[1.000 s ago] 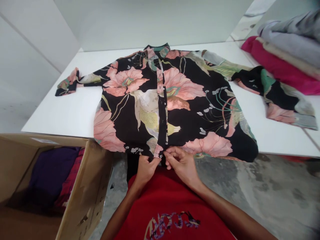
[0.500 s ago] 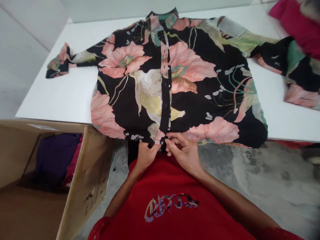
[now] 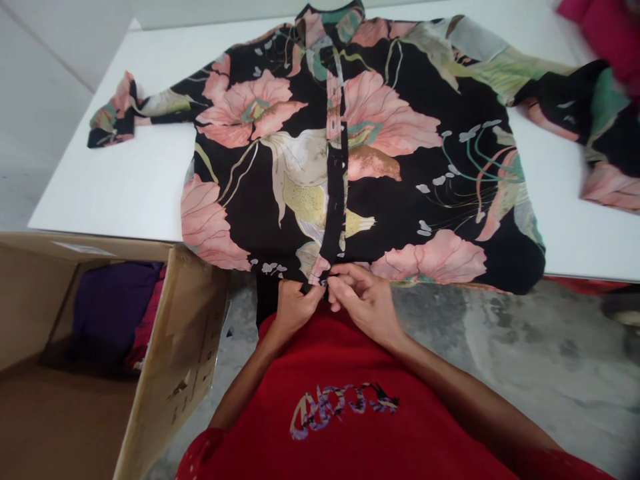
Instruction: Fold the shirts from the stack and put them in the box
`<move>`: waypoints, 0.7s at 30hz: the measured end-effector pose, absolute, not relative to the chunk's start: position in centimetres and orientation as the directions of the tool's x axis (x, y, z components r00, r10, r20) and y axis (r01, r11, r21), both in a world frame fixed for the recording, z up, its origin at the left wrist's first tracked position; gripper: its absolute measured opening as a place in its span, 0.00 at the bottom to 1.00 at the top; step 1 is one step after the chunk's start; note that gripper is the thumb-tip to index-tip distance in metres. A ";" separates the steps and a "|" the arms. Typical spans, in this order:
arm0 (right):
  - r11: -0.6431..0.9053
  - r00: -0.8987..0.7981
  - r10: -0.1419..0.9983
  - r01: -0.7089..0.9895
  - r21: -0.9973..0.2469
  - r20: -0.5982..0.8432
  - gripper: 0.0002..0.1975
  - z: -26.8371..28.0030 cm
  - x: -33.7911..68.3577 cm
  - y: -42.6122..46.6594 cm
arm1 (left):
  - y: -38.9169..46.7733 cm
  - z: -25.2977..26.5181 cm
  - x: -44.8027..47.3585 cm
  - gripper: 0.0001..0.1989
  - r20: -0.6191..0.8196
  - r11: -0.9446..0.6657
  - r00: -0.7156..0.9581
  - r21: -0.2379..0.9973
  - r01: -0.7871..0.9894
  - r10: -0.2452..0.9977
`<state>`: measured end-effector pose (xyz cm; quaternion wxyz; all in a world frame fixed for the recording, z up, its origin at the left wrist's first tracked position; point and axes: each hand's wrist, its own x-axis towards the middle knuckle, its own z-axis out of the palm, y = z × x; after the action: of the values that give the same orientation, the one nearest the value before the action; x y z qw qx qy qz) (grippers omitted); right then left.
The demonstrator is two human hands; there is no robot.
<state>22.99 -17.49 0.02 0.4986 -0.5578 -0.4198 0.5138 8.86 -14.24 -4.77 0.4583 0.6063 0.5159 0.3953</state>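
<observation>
A black floral shirt [image 3: 290,193] lies spread face up on the white table [image 3: 155,180], collar away from me and sleeves out to both sides. Its hem hangs at the near table edge. My left hand [image 3: 296,303] grips the bottom of the front placket between thumb and fingers. Close beside it, my right hand [image 3: 364,300] pinches the same placket end from the other side. The fingertips nearly meet there, and the small detail between them, perhaps a button, is too small to make out.
An open cardboard box [image 3: 175,333] stands below the table at left, with purple cloth [image 3: 113,307] and red cloth inside. A bright pink garment [image 3: 607,40] lies at the table's far right. Grey floor shows beneath the table at right.
Both hands stay at the placket's bottom end, with only small finger movements. The view has shifted slightly, so the shirt and table appear a little higher.
</observation>
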 end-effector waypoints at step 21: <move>0.103 0.135 0.983 0.175 -0.979 0.128 0.11 0.2 23.4 -18.1 | -13.9 -3.6 8.9 0.13 -0.098 0.095 0.103 0.995 0.037 0.990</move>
<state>23.40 -18.11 0.25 0.5198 -0.5453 -0.5305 0.3886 8.92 -13.94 -3.58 0.5411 0.5087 0.5046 0.4403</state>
